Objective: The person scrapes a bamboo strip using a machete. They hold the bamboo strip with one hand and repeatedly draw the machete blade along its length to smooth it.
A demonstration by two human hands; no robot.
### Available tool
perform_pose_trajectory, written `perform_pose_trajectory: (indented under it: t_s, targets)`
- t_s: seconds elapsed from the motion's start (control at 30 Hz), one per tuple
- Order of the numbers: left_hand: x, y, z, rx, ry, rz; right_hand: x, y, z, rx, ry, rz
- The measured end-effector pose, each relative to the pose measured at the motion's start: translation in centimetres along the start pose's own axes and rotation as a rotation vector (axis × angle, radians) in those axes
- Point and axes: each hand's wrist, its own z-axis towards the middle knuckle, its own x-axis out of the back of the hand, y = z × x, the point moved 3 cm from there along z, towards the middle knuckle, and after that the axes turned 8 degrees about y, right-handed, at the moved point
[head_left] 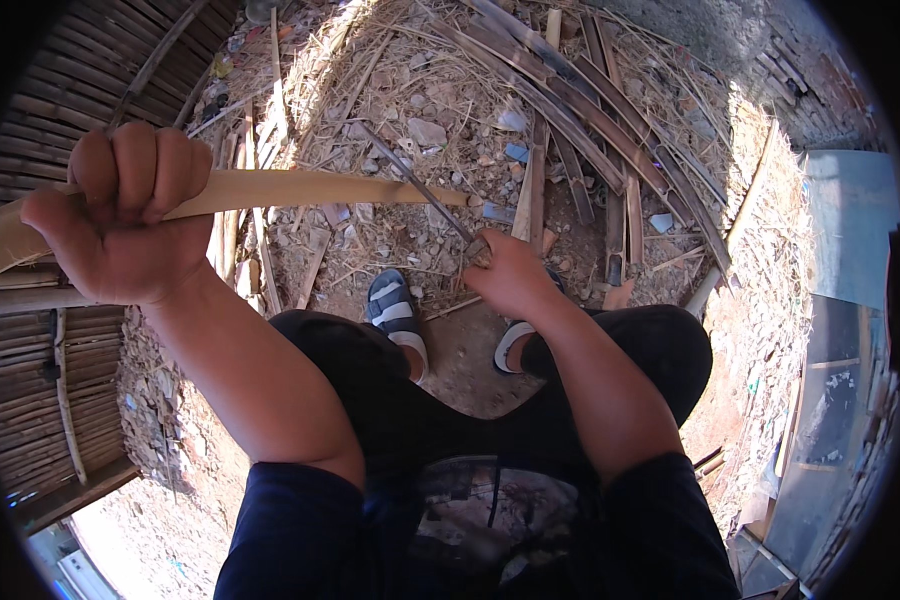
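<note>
My left hand point(135, 215) is raised at the left, its fingers wrapped round a long, pale split-bamboo strip point(300, 188). The strip runs past the fist to the left edge of the view and tapers to the right. In front of my knees, my right hand point(518, 275) is closed round the handle of a long, narrow knife point(410, 175). Most of that handle is hidden by my fingers. The dark blade slants up to the left and crosses the strip close to its tapered end; whether it touches cannot be told.
Dark split bamboo pieces point(610, 120) lie heaped at the far right on ground strewn with stones and straw. A bamboo slat wall point(60, 130) stands at the left, greyish panels point(840, 230) at the right. Between my knees are my sandalled feet point(395, 310).
</note>
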Motion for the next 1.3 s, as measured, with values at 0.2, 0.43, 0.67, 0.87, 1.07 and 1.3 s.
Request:
perform_pose_trajectory:
  t_s: [0.2,0.43,0.67,0.87,1.07,1.3]
  targets:
    - [-1.3,-0.3,-0.4,-0.041,-0.049,0.066,0.7,-3.8,-1.3,0.155,0.032,0.082]
    - [-3.1,-1.2,0.5,-0.088,-0.192,0.043,-3.6,9.0,3.6,-0.159,0.047,-0.017]
    - [-2.5,-0.8,-0.2,-0.135,-0.071,0.085,-1.8,-1.7,-0.7,0.088,0.025,0.108]
    - [-1.6,0.0,-0.6,-0.123,0.069,0.097,-5.1,5.3,2.2,-0.062,0.108,-0.052]
    - [-1.8,0.2,-0.9,-0.104,0.042,0.065,-1.2,-2.2,-0.8,0.171,0.161,0.135]
    - [-2.0,0.2,-1.4,-0.096,0.073,0.062,-4.8,1.9,0.1,0.045,0.092,0.074]
